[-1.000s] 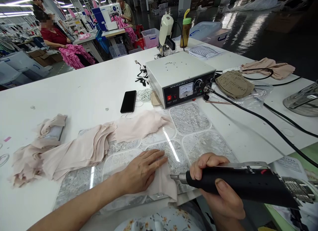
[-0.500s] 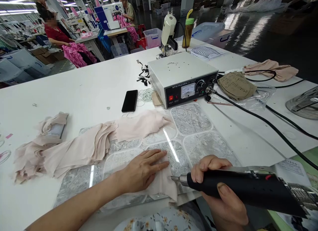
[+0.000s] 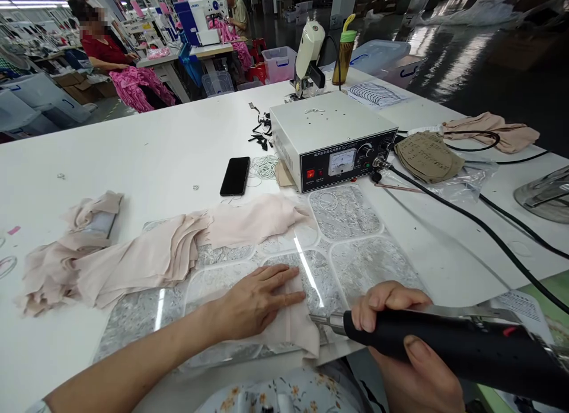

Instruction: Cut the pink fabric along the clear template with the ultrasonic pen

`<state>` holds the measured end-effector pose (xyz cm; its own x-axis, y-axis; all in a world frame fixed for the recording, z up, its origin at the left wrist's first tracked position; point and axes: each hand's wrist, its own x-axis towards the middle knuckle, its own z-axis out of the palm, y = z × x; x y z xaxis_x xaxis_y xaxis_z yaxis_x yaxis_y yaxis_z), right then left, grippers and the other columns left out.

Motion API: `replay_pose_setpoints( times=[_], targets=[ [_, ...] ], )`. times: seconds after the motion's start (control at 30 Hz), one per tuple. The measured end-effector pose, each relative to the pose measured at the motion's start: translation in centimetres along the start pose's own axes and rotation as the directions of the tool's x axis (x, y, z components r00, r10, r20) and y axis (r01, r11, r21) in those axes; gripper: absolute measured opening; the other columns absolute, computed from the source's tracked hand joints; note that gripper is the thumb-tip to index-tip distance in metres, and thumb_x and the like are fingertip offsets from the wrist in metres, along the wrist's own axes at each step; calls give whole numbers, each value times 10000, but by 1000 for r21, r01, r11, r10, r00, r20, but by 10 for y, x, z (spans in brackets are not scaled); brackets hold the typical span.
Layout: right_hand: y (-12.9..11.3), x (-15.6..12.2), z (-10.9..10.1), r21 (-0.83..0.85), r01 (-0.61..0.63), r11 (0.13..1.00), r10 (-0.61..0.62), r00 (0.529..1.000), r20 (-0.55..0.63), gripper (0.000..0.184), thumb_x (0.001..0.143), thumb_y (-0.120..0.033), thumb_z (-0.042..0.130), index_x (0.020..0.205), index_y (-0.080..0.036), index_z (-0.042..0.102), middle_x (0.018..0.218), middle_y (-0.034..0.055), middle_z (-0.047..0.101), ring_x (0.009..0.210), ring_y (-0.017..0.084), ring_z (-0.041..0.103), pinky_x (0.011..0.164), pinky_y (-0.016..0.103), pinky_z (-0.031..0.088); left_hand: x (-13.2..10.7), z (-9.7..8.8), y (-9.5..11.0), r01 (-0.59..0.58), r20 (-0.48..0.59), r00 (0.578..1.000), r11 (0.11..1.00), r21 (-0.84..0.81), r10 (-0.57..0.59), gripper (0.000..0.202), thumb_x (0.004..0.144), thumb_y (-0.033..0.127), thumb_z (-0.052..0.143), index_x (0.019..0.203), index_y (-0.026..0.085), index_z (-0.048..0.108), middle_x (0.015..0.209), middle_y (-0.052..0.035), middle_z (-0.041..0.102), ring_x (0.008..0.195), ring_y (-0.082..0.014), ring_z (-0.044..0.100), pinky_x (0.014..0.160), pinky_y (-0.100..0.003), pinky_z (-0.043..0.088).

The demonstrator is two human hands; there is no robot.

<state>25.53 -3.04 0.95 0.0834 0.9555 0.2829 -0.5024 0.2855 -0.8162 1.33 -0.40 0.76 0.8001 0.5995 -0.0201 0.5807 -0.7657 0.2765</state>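
My left hand (image 3: 258,300) lies flat, fingers spread, pressing a pale pink fabric piece (image 3: 293,327) onto a glass plate (image 3: 360,265) over a grey patterned sheet. My right hand (image 3: 400,342) is wrapped round a black handheld tool (image 3: 444,345). Its metal tip (image 3: 322,321) rests at the right edge of the fabric. A black cable (image 3: 466,220) runs from the tool's side of the table to a white control box (image 3: 333,134) with a dial and red switch.
A pile of pink fabric pieces (image 3: 133,256) lies at left. A black phone (image 3: 235,176), white elastic loops (image 3: 265,166), brown paper patterns (image 3: 427,157), a cutting machine (image 3: 309,57) and a bottle (image 3: 344,57) stand further back. Other people sew at tables behind.
The view has shifted slightly. My right hand and the tool have slid a little lower and to the right, tip still at the fabric edge. My left hand stays flat on the fabric.
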Motion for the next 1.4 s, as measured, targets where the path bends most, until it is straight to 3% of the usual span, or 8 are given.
replay_pose_setpoints(
  times=[0.33,0.53,1.4],
  targets=[
    [10,17,3,-48,120,992,-124,990,-71,141,766,-283,577,879,-199,576,812,7,506,577,119,553,533,329,507,0,4,0,-21,-39,999,1000,2,21,443,910,131,493,1336,239,550,1440,-146,460,1287,-321,473,1010,-467,467],
    [16,24,6,-91,148,985,-155,985,-76,157,743,-276,584,876,-191,589,791,10,534,551,121,552,509,330,496,0,6,0,-20,-28,999,1000,-11,20,429,915,147,509,1331,238,562,1480,-142,412,1305,-319,452,1024,-455,452],
    [22,30,11,-133,140,981,-146,989,-34,87,753,-247,577,830,-206,578,762,1,527,554,127,550,513,323,478,-1,10,0,-19,-57,998,1000,-5,19,415,928,146,504,1326,251,557,1477,-131,415,1293,-308,465,1024,-441,441]
  ],
)
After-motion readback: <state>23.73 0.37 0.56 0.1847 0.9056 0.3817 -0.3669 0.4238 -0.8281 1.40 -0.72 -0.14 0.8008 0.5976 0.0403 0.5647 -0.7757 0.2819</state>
